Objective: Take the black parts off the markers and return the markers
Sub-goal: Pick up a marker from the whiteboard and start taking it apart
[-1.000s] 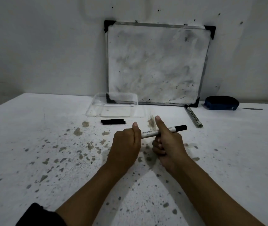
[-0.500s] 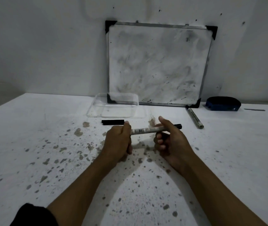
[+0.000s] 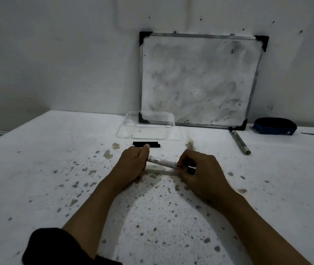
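I hold a white marker (image 3: 161, 162) level above the table, between both hands. My left hand (image 3: 133, 163) grips its left end. My right hand (image 3: 198, 169) closes over its right end, where the black part (image 3: 190, 170) is mostly hidden by my fingers. A loose black piece (image 3: 153, 144) lies on the table just beyond my left hand. A second white marker (image 3: 240, 142), with no black part showing, lies at the right near the whiteboard's lower corner.
A clear plastic tray (image 3: 149, 128) sits beyond the black piece. A smudged whiteboard (image 3: 200, 79) leans on the wall behind it. A blue eraser (image 3: 274, 126) rests at the far right. The white table (image 3: 56, 169) is speckled with stains.
My right hand has slid over the marker's black end, which stuck out before, and now covers it. The marker's right end has tipped lower.
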